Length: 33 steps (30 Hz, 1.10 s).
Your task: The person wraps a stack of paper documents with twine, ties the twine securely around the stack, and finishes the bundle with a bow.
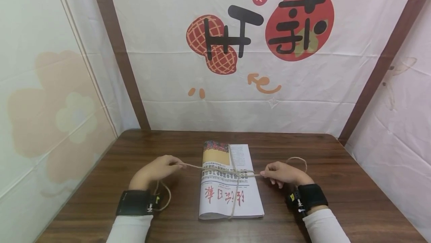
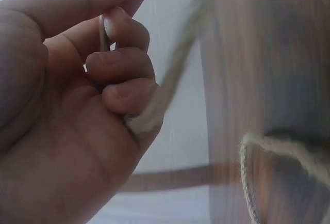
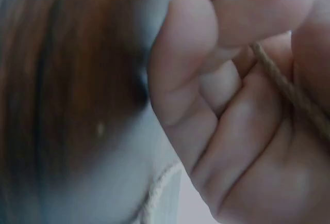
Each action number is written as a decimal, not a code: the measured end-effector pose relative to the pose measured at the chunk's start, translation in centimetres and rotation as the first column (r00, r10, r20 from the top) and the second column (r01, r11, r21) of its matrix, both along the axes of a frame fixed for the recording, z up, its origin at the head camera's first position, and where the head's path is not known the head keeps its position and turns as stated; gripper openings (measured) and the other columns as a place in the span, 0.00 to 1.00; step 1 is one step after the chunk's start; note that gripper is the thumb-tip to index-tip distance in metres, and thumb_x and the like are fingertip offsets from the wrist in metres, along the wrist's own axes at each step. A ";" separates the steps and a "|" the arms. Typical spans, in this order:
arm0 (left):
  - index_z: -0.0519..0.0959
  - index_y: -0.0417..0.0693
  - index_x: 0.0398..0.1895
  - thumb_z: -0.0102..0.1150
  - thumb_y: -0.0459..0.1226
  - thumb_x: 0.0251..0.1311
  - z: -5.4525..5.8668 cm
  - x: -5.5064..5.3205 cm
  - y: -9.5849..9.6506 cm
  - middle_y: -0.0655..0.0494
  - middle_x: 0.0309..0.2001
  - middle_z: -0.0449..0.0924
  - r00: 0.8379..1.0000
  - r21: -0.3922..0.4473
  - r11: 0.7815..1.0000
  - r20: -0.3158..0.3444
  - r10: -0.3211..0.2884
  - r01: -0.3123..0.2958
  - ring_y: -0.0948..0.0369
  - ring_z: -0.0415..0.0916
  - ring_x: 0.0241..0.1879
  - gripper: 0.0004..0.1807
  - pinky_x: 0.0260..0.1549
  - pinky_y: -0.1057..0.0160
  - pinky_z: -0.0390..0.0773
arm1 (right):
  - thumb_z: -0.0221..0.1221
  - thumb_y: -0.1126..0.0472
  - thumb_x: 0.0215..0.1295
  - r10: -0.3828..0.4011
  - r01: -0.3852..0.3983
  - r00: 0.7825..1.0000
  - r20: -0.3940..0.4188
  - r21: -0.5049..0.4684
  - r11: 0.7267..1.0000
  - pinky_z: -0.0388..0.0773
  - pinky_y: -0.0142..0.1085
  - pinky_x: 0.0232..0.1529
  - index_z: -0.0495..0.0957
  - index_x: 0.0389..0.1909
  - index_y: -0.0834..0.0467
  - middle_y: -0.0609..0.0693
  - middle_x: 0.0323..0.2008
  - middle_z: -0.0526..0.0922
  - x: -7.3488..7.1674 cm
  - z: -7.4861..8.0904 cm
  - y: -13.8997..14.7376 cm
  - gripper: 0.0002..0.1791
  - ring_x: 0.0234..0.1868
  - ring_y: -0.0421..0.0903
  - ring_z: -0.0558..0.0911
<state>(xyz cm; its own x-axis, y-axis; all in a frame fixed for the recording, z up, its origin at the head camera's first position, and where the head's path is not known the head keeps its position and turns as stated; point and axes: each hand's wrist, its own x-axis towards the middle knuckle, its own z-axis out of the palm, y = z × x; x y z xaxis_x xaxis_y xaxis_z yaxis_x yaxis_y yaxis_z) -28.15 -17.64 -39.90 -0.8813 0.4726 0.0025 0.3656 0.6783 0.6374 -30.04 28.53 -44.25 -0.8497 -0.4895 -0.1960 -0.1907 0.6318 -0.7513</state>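
A folded newspaper (image 1: 250,203) lies on the wooden table, with twine (image 1: 234,198) running lengthwise over it and crossed by strands going from side to side. To the left of the paper, my left hand (image 1: 157,168) pinches one end of the twine, which stretches taut to the crossing. On the right side, my right hand (image 1: 282,172) pinches the other end close to the paper's edge. Fingers curl round the twine (image 2: 178,61) in the left wrist view. Across the right palm (image 3: 247,126) runs more twine (image 3: 289,87); the pinch point there is hidden.
A loose loop of twine (image 1: 168,200) hangs beside the left wrist, and another loop (image 1: 297,158) arches behind the right hand. Black straps (image 1: 133,202) with small cameras sit on both wrists. Behind the table (image 1: 296,144) hangs a printed cloth (image 1: 168,116).
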 end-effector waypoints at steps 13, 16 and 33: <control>0.83 0.39 0.51 0.52 0.40 0.74 1.0 1.7 -6.5 0.43 0.51 0.83 0.997 0.077 0.994 -0.011 0.083 -0.082 0.40 0.75 0.57 0.16 0.55 0.39 0.73 | 0.55 0.43 0.74 -0.122 0.119 0.991 0.056 0.049 0.992 0.59 0.33 0.16 0.77 0.30 0.63 0.43 0.13 0.60 1.2 1.0 6.8 0.25 0.13 0.39 0.56; 0.83 0.40 0.52 0.51 0.40 0.75 1.1 2.1 -7.7 0.42 0.51 0.83 0.993 0.075 0.990 -0.019 0.119 -0.117 0.38 0.74 0.58 0.16 0.55 0.36 0.71 | 0.52 0.43 0.76 -0.191 0.192 0.981 -0.021 0.042 0.981 0.60 0.34 0.20 0.76 0.28 0.62 0.43 0.15 0.60 1.8 1.7 8.5 0.26 0.16 0.39 0.56; 0.80 0.39 0.56 0.48 0.42 0.75 1.4 3.8 -11.7 0.35 0.55 0.79 0.960 0.018 0.960 0.026 0.279 -0.279 0.41 0.77 0.51 0.19 0.46 0.41 0.77 | 0.41 0.37 0.78 -0.417 0.514 0.837 -0.354 0.245 0.822 0.77 0.53 0.37 0.84 0.41 0.64 0.60 0.35 0.84 3.3 3.5 12.1 0.36 0.34 0.54 0.82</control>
